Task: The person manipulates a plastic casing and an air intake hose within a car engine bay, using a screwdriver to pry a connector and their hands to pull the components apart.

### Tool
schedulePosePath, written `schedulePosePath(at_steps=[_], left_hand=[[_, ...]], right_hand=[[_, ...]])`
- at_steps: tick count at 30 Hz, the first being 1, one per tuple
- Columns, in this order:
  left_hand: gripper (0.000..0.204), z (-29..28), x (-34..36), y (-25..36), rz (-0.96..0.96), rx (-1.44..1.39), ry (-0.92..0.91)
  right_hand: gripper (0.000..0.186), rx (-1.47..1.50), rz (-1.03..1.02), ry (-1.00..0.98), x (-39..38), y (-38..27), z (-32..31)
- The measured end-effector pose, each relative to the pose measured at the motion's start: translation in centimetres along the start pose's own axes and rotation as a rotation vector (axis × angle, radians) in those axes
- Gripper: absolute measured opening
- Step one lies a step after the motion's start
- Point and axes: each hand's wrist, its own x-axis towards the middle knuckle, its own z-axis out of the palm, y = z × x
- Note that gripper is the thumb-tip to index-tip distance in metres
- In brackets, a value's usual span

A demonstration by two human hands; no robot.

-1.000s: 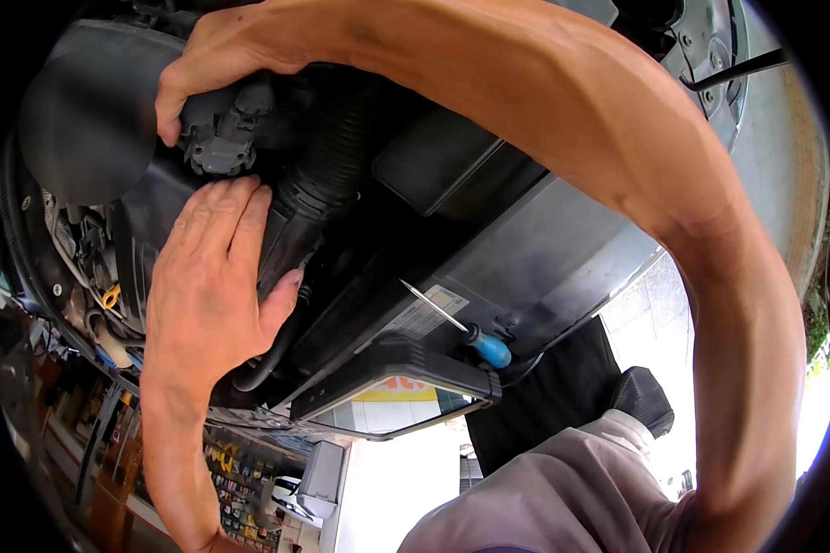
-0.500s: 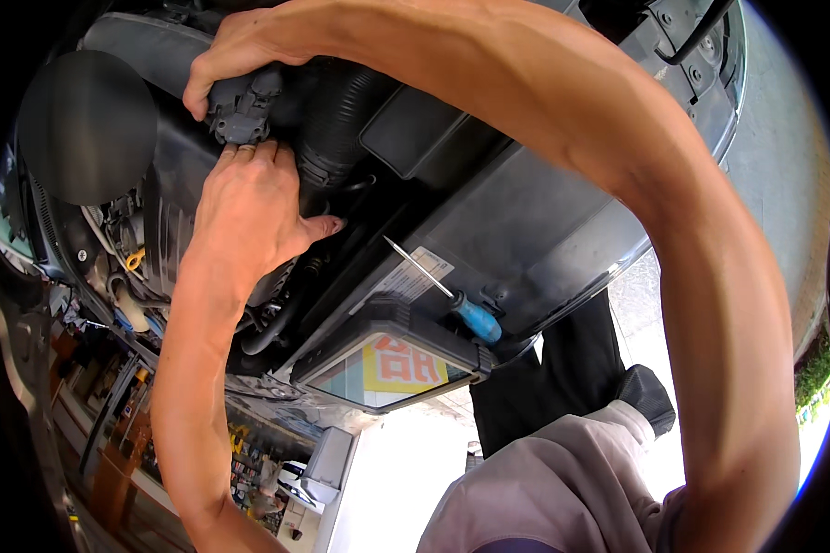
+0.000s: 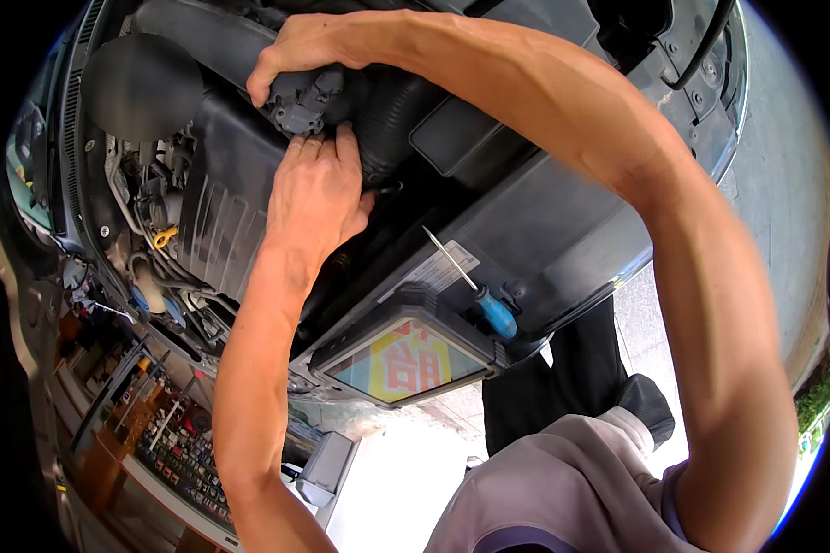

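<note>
Deep in a car's engine bay, both of my hands are at a dark grey plastic part (image 3: 306, 100) with moulded ribs and clips. My right hand (image 3: 293, 57) reaches over from the far side, with its fingers curled round the part's upper left. From the near side, my left hand (image 3: 315, 192) has its fingers bent against the lower edge, their tips hidden; its thumb sticks out to the right. Beside the part runs a black ribbed air hose (image 3: 392, 120). What lies behind it is out of sight.
A blue-handled screwdriver (image 3: 495, 311) and a rugged tablet (image 3: 406, 359) lie along the car's front edge. The slotted engine cover (image 3: 226, 184) and a yellow dipstick handle (image 3: 164, 238) are to the left. A black box lid (image 3: 452, 138) sits right of the hose.
The view has turned, so the engine bay and both hands appear farther right. Both hands stay on the same plastic part, with little visible change in their hold.
</note>
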Motion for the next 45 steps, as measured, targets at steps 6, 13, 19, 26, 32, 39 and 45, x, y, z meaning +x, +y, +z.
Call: schedulePosePath(at_steps=[6,13,19,26,32,39,45], left_hand=[[0.069,-1.4,1.8,1.2,-0.219,-0.012,-0.324],[0.079,-2.4,4.6,1.5,-0.272,-0.025,-0.495],[0.077,-1.1,4.2,0.1,-0.274,-0.011,-0.581],[0.077,-1.3,5.2,0.1,-0.344,-0.046,-0.725],[0.084,-2.0,5.3,-0.3,-0.376,-0.008,-0.798],[0.085,-2.3,5.2,0.1,-0.328,-0.004,-0.752],[0.093,-3.2,4.7,-0.8,-0.354,-0.012,-0.803]], right_hand=[[0.059,-0.123,-1.004,-0.153,3.3,4.3,-1.6],[0.047,-0.192,-0.751,-0.065,1.7,4.0,-2.7],[0.023,-0.322,-0.332,0.029,-1.9,0.1,-1.0],[0.028,-0.221,-0.123,0.108,-3.3,-0.7,-0.1],[0.042,-0.180,-0.325,-0.006,1.2,1.8,-0.1],[0.052,0.026,-0.936,-0.238,3.5,4.6,-1.4],[0.051,-0.234,-0.771,-0.095,3.1,2.2,-0.2]])
